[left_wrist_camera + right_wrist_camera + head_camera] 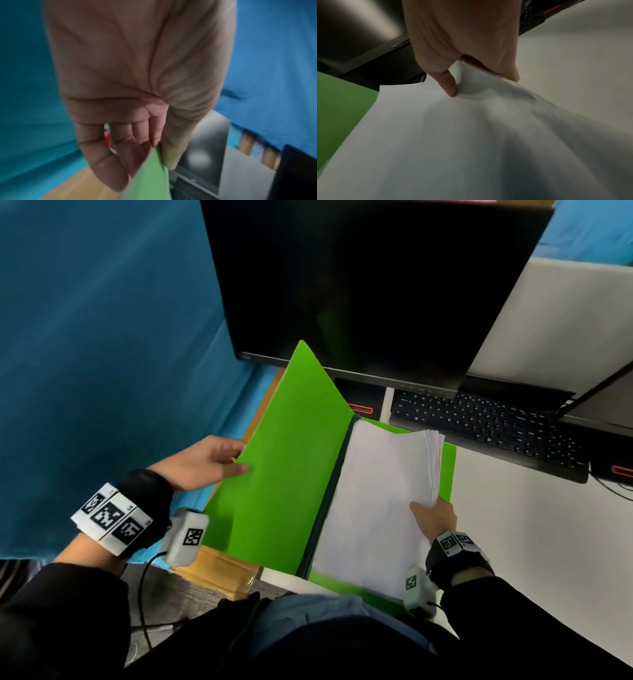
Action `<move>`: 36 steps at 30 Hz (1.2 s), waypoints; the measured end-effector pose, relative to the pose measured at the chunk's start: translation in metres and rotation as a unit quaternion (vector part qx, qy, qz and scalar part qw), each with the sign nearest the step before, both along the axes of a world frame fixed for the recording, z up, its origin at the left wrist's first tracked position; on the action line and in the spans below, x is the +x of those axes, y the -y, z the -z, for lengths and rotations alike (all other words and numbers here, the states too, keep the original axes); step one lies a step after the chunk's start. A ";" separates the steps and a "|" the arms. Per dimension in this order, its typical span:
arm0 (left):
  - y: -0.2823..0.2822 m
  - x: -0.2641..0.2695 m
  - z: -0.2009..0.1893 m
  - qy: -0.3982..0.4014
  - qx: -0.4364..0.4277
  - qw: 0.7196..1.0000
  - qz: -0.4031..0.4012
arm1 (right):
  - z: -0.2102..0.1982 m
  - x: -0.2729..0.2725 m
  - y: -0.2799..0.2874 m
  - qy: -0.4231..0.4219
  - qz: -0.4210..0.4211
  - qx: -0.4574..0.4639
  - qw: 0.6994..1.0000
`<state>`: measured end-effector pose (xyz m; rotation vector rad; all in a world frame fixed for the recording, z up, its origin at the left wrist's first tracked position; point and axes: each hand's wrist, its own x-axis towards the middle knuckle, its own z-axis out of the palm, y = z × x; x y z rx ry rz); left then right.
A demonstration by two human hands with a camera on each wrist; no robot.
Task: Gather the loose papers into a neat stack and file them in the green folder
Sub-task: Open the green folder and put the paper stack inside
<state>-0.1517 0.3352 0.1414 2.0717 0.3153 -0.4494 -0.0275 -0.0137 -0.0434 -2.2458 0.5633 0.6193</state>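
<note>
Pinching folder cover (284,460) and papers (376,501).

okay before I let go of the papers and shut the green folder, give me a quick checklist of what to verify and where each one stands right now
1. Folder cover held open: ok, the left hand pinches its outer edge.
2. Paper stack lies over the folder's right half: ok.
3. Right hand has the stack under control: ok, thumb on top, fingers under its right edge.
4. Stack edges squared: not ok, the sheets fan at the far right corner.
5. Stack seated against the spine: cannot tell.
6. No sheets left loose on the desk: ok in the part that shows.
</note>
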 end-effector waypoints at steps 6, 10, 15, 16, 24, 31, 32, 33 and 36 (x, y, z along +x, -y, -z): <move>0.045 0.017 -0.027 0.030 0.087 0.990 0.110 | -0.009 0.002 -0.002 -0.005 -0.013 -0.003 1.000; 0.075 0.023 -0.032 0.042 0.121 0.982 0.136 | -0.035 0.006 -0.008 0.031 -0.039 -0.149 0.988; 0.096 0.024 -0.032 0.048 0.226 0.957 0.174 | -0.120 0.015 -0.051 0.165 -0.097 0.158 0.969; 0.101 0.024 -0.032 0.052 0.229 0.955 0.181 | -0.138 0.013 -0.063 0.138 -0.137 0.218 0.956; 0.103 0.008 -0.038 0.027 0.091 0.986 0.140 | -0.158 0.017 -0.070 0.145 -0.242 0.170 0.944; 0.023 0.021 0.029 -0.051 -0.037 0.995 -0.075 | -0.102 0.034 0.020 0.050 -0.159 0.065 0.984; 0.019 0.025 0.047 -0.082 -0.035 0.991 -0.097 | -0.088 0.034 0.029 0.045 -0.158 0.037 0.986; 0.020 0.032 0.066 -0.108 -0.038 0.987 -0.110 | -0.075 0.034 0.035 0.034 -0.157 0.008 0.987; 0.049 0.060 0.105 -0.186 -0.058 0.976 -0.099 | -0.048 0.029 0.041 -0.012 -0.169 -0.063 0.983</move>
